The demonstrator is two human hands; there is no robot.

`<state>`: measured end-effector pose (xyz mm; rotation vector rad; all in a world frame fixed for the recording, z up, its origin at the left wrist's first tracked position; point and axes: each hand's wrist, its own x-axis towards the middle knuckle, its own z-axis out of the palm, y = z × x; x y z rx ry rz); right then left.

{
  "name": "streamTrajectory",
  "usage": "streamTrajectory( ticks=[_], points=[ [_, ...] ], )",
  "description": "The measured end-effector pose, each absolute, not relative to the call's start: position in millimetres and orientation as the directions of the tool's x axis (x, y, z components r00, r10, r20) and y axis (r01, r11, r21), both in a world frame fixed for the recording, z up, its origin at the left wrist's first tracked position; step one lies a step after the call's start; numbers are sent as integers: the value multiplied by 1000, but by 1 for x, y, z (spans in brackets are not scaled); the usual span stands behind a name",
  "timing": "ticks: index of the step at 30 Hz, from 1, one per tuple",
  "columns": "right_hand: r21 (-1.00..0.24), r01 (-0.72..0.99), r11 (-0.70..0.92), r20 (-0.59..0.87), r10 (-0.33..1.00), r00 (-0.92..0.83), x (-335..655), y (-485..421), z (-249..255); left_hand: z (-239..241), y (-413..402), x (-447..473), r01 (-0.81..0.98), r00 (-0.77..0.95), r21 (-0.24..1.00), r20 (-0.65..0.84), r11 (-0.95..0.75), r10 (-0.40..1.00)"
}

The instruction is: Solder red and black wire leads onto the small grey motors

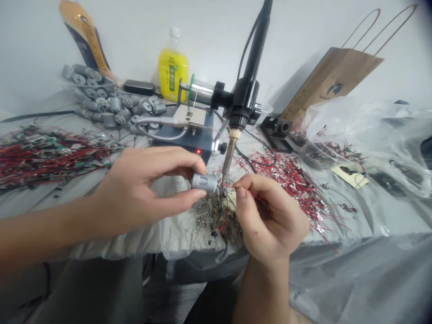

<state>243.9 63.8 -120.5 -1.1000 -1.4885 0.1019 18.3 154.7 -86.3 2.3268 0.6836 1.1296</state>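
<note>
Between the thumb and fingers of my left hand is a small silver electric motor, its terminal end turned right. My right hand pinches a thin red wire that reaches toward that end. Just above the gap between them, the tip of a clamped soldering iron points down, close to the motor's end. Whether tip, wire and terminal touch is too small to tell. A red wire with a small black piece at its end hangs below.
Behind stands a soldering stand with a solder spool and a lit red light. Many motors are heaped at the back left. Red-wired parts lie in piles left and right. A yellow bottle and paper bag stand behind.
</note>
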Motion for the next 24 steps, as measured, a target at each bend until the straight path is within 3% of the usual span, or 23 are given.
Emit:
streamTrajectory(
  ticks=[24],
  points=[
    [-613,568,549,751,629,202,243,64,-120,-84,153,17,260,541,586,570,-767,619]
  ],
)
